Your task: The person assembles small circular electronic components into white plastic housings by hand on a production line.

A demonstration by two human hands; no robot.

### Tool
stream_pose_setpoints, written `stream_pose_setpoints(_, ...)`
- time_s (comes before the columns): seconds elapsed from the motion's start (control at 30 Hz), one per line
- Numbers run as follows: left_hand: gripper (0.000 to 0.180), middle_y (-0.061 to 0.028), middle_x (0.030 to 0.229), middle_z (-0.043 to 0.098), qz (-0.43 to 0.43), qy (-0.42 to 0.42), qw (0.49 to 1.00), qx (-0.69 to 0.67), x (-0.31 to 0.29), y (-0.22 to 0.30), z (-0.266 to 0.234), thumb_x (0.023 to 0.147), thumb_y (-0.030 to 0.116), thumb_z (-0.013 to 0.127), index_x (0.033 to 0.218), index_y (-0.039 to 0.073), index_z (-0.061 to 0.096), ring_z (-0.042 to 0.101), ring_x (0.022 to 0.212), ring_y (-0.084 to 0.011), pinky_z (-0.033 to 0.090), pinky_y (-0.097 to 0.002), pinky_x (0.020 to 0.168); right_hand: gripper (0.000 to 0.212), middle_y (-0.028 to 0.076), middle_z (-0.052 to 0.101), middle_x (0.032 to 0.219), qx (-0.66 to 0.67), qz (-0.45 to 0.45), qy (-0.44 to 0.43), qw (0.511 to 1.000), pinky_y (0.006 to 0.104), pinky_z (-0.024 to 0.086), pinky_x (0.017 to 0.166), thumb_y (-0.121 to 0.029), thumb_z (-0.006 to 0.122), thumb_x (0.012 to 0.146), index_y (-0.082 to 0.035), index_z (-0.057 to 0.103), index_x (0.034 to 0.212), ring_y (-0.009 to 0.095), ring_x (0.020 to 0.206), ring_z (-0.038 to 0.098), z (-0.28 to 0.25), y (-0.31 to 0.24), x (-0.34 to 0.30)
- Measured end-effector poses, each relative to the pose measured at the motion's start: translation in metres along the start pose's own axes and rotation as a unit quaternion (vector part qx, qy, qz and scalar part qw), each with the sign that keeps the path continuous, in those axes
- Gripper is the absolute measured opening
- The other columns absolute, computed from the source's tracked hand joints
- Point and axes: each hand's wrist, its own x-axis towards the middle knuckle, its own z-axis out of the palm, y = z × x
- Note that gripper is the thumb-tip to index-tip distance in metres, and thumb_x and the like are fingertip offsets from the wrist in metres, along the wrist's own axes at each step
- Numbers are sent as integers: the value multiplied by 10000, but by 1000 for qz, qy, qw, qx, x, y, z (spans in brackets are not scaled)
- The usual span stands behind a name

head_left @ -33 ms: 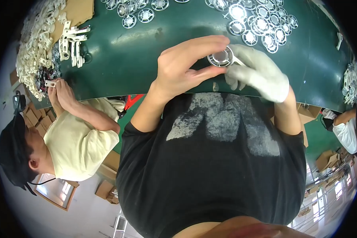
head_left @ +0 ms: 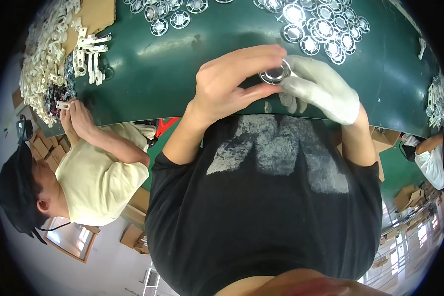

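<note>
A round silver spoked disc [head_left: 275, 73] with a chrome rim is held up above the green table, close to my chest. My bare left hand [head_left: 232, 81] grips it between the thumb below and the fingers above, at its left side. At the disc's right edge, my right hand [head_left: 323, 91] in a pale glove is closed on it, with the thumb in front. A small pale piece [head_left: 294, 75] shows beside the rim, mostly covered by the glove, so its shape is hard to tell.
On the green table [head_left: 148, 74] lie many silver discs [head_left: 325, 28] at the far right and more discs [head_left: 180, 18] at the far left. White plastic parts [head_left: 91, 56] and a heap of them [head_left: 42, 64] are at left, where a co-worker [head_left: 98, 172] handles one.
My gloved right thumb has shifted against the disc's right edge, covering more of the small pale piece. The disc tilts slightly; my left hand is almost still.
</note>
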Motion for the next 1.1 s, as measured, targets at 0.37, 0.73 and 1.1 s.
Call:
stream_pose_setpoints(0.37, 359, -148, 1184, 734, -239, 7, 927, -289, 1, 7, 17, 834, 101, 827, 1161, -5, 726, 706, 1073, -211, 558, -321, 920, 310, 79, 721, 782, -285, -178, 205, 919, 387, 568, 649, -413, 648, 975, -168, 722, 1150, 265, 716, 725, 24, 33, 13)
stream_pose_setpoints(0.73, 193, -26, 930, 706, -388, -22, 903, -186, 59, -52, -47, 878, 230, 783, 1012, 92, 793, 631, 901, -110, 519, -265, 721, 561, 97, 700, 941, -315, -37, 264, 911, 345, 534, 817, -313, 722, 910, -60, 577, 1390, 217, 860, 698, 30, 12, 1)
stream_pose_setpoints(1.1, 313, -108, 1098, 724, -164, 175, 781, 577, 22, -165, -228, 1026, 202, 622, 1254, -12, 643, 680, 976, -132, 545, -293, 858, 349, 92, 712, 898, -312, -106, 222, 918, 348, 541, 826, -168, 689, 928, -53, 669, 1257, 249, 854, 699, 36, 27, 2)
